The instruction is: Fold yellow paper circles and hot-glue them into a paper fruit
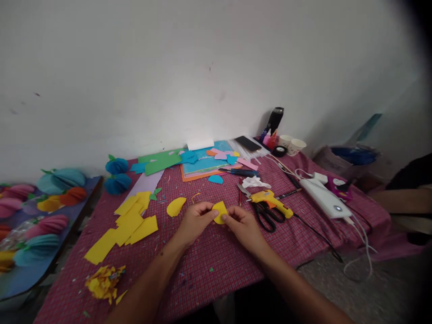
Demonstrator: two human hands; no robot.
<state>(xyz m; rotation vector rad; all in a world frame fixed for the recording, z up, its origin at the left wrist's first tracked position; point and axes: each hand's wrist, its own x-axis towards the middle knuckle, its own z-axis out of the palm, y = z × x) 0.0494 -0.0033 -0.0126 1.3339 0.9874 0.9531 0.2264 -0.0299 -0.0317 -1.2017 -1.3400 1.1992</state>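
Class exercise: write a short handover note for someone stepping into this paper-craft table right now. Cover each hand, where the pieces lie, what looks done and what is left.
Left hand and right hand: both pinch one rounded yellow paper piece above the checked tablecloth.
Nearby: another cut yellow piece left of the hands; yellow paper offcuts further left; glue gun and scissors to the right.
Done: two rounded pieces cut; finished paper fruits at the far left.
Left: the held piece is not yet joined to anything.

A matt yellow paper cut-out is showing a smooth, flat face. The red-checked woven tablecloth is looking soft and matt. The yellow plastic glue gun is looking smooth, the black-handled scissors are looking glossy, and the white plastic power bank is gleaming faintly.
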